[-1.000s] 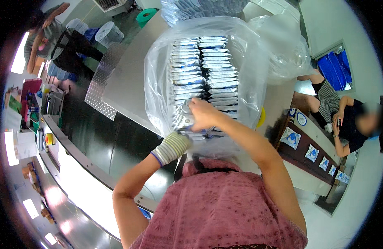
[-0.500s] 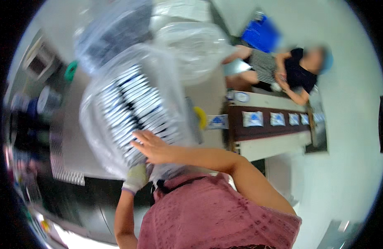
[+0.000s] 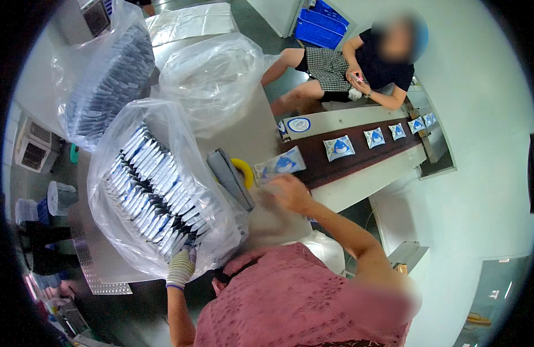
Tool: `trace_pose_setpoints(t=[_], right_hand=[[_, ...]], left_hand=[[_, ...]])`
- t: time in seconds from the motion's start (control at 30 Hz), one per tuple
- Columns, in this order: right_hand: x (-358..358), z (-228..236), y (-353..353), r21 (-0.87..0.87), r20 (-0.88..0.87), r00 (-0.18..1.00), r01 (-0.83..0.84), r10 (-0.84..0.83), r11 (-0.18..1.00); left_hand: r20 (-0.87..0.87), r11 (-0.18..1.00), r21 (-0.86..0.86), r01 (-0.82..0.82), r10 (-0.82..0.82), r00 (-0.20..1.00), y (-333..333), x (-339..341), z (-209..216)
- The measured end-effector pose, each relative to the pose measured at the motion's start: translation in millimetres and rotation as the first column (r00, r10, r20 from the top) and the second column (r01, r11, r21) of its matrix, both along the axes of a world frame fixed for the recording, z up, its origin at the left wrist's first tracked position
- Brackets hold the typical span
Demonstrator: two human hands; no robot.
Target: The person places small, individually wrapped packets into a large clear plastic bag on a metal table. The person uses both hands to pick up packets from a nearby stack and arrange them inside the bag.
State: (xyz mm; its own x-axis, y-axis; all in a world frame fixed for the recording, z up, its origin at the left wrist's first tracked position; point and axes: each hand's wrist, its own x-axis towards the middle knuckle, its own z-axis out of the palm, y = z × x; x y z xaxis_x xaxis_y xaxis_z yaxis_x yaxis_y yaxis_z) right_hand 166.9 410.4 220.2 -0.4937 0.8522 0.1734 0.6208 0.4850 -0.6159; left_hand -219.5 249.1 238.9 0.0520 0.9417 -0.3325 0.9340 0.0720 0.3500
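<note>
A clear plastic bag (image 3: 105,231) on the table holds two rows of small silvery-white and blue packets (image 3: 157,173) standing on edge. My left hand (image 3: 180,269), in a striped knit glove, is at the bag's near end beside the last packets; its fingertips are partly hidden among them. My bare right hand (image 3: 290,194) hovers over the table, slightly blurred, its fingers loosely apart and nothing visible in them. Just beyond it, white and blue pillow-shaped packets (image 3: 287,162) lie overlapping at the near end of the conveyor belt.
Spaced packets (image 3: 339,148) lie along the dark conveyor belt (image 3: 359,163). A grey flat object (image 3: 229,179) and a yellow ring (image 3: 244,172) lie right of the bag. Another filled bag (image 3: 111,87) and crumpled clear bags (image 3: 212,72) stand farther back. A seated person (image 3: 388,75) is beyond the conveyor.
My right hand has left the packets in the bag and moved right toward the conveyor's end. My left hand stays at the bag's near end. The whole view has shifted.
</note>
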Motion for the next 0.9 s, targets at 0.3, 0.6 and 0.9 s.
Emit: trace_pose_setpoints(t=[0.3,0.6,0.9], right_hand=[[189,-40,113,0.061,0.415,0.833,0.376,-0.366,0.924],[283,-89,160,0.001,0.83,0.524,0.34,-0.19,0.94],[230,-64,180,-0.285,0.766,0.598,-0.015,0.236,0.959]], left_hand=[[-0.056,0.99,0.144,0.004,0.004,0.998,-20,-25,-70],[-0.079,0.979,-0.134,-0.157,0.147,0.986,-13,-10,-42],[-0.137,0.971,-0.161,-0.174,0.153,0.979,-6,3,-29]])
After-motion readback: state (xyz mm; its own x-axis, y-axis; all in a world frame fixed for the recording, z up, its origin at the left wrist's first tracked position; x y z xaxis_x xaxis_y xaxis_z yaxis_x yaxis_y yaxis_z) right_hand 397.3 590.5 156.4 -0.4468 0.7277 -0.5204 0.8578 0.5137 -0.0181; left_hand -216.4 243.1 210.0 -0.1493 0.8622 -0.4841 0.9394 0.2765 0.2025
